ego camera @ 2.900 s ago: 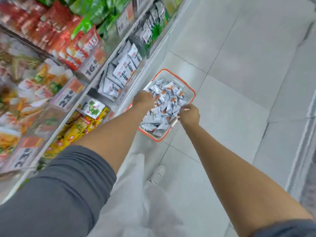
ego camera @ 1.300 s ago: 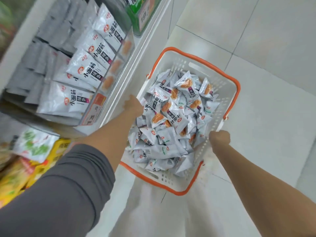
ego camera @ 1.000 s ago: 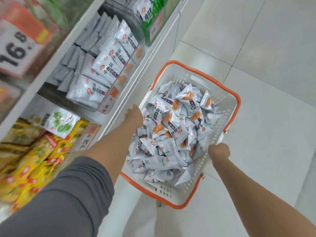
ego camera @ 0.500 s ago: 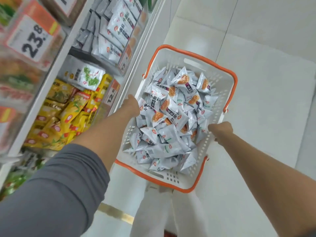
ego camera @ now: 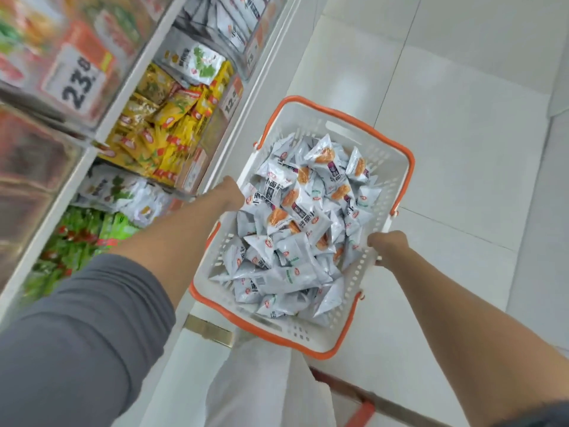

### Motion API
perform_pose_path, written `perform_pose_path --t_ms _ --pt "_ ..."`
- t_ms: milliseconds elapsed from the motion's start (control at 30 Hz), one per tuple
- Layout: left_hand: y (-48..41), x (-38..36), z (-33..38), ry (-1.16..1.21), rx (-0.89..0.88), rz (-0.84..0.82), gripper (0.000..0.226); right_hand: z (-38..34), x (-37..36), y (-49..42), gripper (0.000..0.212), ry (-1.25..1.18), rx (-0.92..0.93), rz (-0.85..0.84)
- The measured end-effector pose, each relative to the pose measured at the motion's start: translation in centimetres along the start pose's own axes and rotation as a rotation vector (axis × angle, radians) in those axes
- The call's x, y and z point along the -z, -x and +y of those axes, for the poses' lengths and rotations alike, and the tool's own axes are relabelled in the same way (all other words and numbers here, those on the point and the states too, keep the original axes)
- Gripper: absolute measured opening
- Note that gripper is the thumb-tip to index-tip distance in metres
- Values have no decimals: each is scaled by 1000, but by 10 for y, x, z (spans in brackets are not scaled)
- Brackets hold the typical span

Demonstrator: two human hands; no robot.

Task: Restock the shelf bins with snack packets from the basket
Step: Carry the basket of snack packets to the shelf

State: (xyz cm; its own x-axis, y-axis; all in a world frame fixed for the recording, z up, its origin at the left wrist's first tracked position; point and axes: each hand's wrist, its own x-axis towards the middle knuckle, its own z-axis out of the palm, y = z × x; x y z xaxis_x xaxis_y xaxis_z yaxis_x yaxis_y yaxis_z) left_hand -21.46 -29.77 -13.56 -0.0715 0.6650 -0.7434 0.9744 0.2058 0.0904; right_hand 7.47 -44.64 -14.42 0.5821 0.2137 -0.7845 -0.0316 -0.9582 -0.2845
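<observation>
One basket, centre frame, heaped with snack packets, beside shelf bins at left, left grip and right grip each clamped on its rim; restocking judged barely begun, nearly all packets left.

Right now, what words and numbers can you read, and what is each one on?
"23.8": white price tag on the clear bin, upper left.
"12.": orange price tag beside the yellow packets; the rest is blurred.
"小面": silver packet in the basket; the characters after it are blurred.
All other packet print and logos: too small or blurred to read.
</observation>
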Motion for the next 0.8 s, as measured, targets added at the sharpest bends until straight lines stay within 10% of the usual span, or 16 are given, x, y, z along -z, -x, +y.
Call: perform_pose_path --t_ms 800 --pt "135 -204 -287 44 -37 -6 53 309 -168 119 20 -19 -47 -149"
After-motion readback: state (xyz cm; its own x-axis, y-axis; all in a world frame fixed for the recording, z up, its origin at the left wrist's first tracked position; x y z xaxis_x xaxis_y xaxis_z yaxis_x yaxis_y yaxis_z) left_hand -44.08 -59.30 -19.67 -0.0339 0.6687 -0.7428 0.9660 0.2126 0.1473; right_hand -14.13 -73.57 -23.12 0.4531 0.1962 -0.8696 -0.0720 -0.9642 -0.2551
